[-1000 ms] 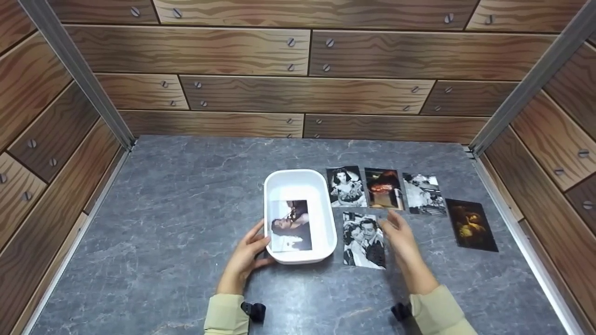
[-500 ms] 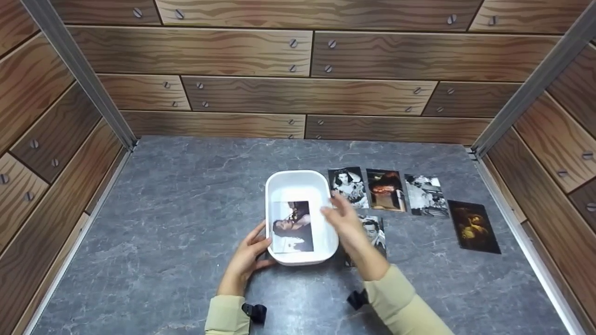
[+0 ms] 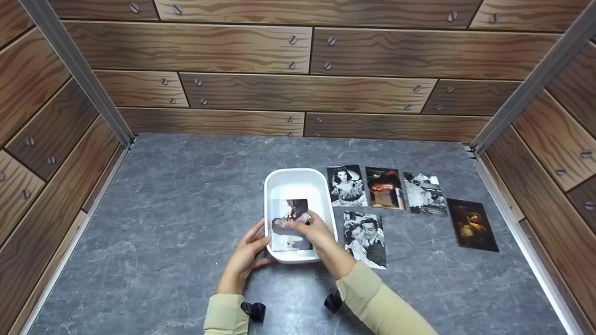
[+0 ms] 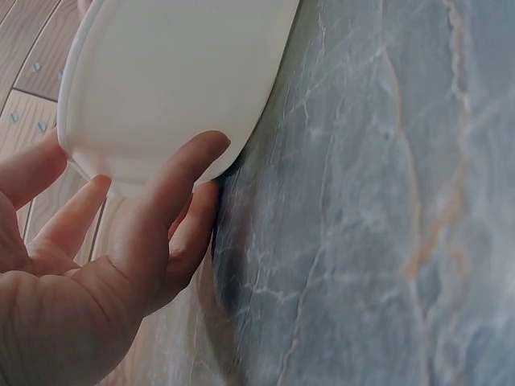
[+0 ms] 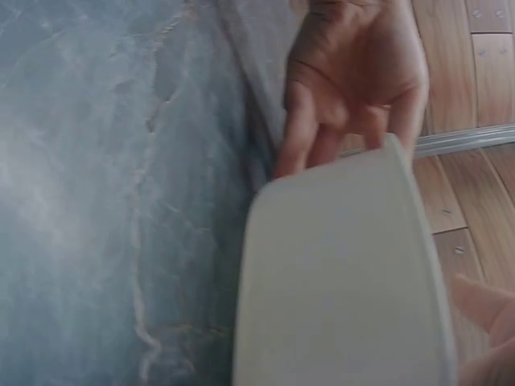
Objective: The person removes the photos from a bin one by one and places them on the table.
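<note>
A white plastic tub (image 3: 298, 176) stands on the grey marbled tabletop. One photo print (image 3: 285, 235) of a reclining person lies inside it, towards the near end. My left hand (image 3: 247, 255) holds the tub's near left corner, its fingers spread around the outer wall; the left wrist view shows the fingertips against that wall (image 4: 169, 72). Over the tub's near right rim reaches my right hand (image 3: 321, 235), thumb and fingers apart above the photo's right side. Whether they touch the print cannot be told. The right wrist view shows mostly the tub's outside (image 5: 338, 265).
Right of the tub lie a portrait photo (image 3: 347, 186), a dark orange-lit photo (image 3: 384, 188), a black-and-white group photo (image 3: 424, 194) and a couple photo (image 3: 365, 239). A dark golden photo (image 3: 472, 224) lies farther right. Wood-patterned walls (image 3: 242, 90) enclose the table.
My right hand has moved left from beside the couple photo, over the rim and into the tub. My left hand and the tub have stayed in place.
</note>
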A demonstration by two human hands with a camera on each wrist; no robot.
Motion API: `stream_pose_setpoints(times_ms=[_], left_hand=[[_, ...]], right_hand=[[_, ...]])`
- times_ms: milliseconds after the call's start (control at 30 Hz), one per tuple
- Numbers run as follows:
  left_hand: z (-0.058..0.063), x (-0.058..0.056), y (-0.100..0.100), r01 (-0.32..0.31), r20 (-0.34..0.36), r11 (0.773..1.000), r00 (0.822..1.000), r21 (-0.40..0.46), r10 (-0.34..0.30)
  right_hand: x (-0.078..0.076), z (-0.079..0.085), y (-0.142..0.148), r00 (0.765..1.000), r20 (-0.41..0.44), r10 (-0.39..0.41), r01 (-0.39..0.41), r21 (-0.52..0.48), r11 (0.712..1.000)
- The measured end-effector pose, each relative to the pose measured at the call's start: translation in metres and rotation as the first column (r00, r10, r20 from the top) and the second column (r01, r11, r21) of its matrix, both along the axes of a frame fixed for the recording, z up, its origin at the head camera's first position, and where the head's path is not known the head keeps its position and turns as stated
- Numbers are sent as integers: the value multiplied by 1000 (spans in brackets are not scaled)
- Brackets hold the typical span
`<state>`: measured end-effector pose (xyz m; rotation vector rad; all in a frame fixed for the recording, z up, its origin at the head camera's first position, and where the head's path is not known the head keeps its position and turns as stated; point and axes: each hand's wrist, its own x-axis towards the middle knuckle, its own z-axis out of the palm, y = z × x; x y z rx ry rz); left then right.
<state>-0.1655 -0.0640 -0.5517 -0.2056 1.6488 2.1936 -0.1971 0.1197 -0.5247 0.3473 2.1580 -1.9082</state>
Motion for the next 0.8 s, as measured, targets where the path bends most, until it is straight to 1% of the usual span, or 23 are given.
stream_pose_setpoints(times_ms=[133,200,267,367,533,600,800], left_hand=[[0,0,0,-2,-4,1000,1000,4,2],[0,0,0,-1,-2,1000,1000,9,1],[0,1,1,-2,3,1000,1000,13,2],[0,1,1,0,7,1000,1000,6,0],[2,0,1,-6,15,1000,1000,-17,7],[1,-1,1,-7,18,1000,1000,-17,7],[1,-1,1,-8,16,1000,1000,-8,8]], right_hand=[[-1,-4,-5,999,-32,5,-5,-7,1000],[-1,-4,-6,999,-33,-15,16,21,1000],[-1,-4,-6,999,-21,-40,41,68,997],[-2,-4,-5,998,6,-64,63,110,992],[-8,-6,-3,995,39,-90,85,101,991],[-9,-8,-2,994,45,-99,94,116,989],[-10,-13,-2,996,-2,-86,86,129,988]])
